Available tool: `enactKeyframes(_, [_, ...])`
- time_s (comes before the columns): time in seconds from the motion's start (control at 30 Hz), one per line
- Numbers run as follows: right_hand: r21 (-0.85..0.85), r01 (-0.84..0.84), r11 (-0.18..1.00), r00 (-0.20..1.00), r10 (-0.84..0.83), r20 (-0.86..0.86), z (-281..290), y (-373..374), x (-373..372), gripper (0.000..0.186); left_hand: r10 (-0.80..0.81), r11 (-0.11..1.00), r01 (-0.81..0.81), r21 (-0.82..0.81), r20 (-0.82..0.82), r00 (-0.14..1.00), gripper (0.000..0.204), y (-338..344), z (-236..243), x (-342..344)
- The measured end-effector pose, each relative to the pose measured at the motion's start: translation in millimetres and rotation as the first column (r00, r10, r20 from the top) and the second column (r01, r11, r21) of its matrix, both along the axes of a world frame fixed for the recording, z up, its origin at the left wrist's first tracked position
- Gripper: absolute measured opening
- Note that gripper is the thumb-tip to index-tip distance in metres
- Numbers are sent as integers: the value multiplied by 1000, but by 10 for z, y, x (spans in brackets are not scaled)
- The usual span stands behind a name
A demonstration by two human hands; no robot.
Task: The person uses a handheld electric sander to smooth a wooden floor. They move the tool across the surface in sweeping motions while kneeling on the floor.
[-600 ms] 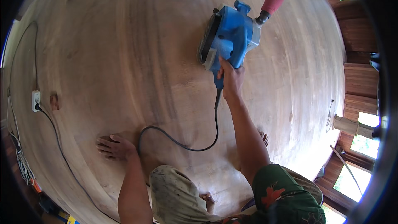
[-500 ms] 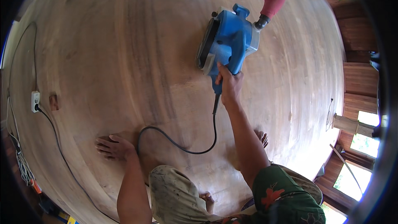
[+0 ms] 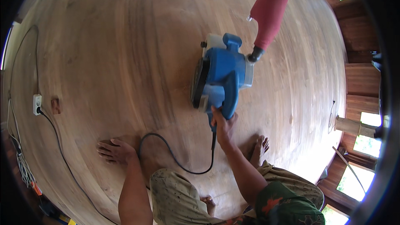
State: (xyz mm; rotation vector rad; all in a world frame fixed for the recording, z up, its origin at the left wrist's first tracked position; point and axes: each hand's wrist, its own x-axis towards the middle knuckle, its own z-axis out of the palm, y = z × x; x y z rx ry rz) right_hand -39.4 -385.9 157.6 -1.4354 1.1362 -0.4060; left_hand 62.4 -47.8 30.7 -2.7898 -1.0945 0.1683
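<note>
Well to the left of my left hand, and back toward me, lies a bundle of pale cable (image 3: 26,173). Forward of it, a white socket block (image 3: 37,104) takes a black plug (image 3: 40,111), whose lead (image 3: 63,155) curves back past the outer side of the hand. A small reddish-brown piece of wood (image 3: 56,106) lies just right of the socket block, forward and left of the same hand. My left hand (image 3: 116,151) rests palm down on the wooden surface (image 3: 91,58), its fingers a little parted, gripping nothing. Beside its wrist, a black cord (image 3: 179,162) shows and loops rightward to the tool. My left trouser leg (image 3: 175,196) is bent behind and to the right of this hand. The blue sander (image 3: 225,68) stands directly forward of my right hand (image 3: 225,127), which is wrapped around its rear handle; the sander's underside is hidden. A red dust bag (image 3: 271,16) rises from its right side, forward and right of the grip. My bare right foot (image 3: 259,148) is planted near the right hand, behind and to its right. Farthest right of that hand is a plank wall (image 3: 362,77).
</note>
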Motion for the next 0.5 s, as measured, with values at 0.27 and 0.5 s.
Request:
enactKeyframes(0.27, [73,-10,997,991,19,-131,194,683,-667,27,2,1000,-2,-7,22,1000,70,50,-5,-93])
enactKeyframes(0.5, [106,31,994,999,-27,-39,116,428,-376,29,2,1000,-2,-10,25,1000,70,45,9,-94])
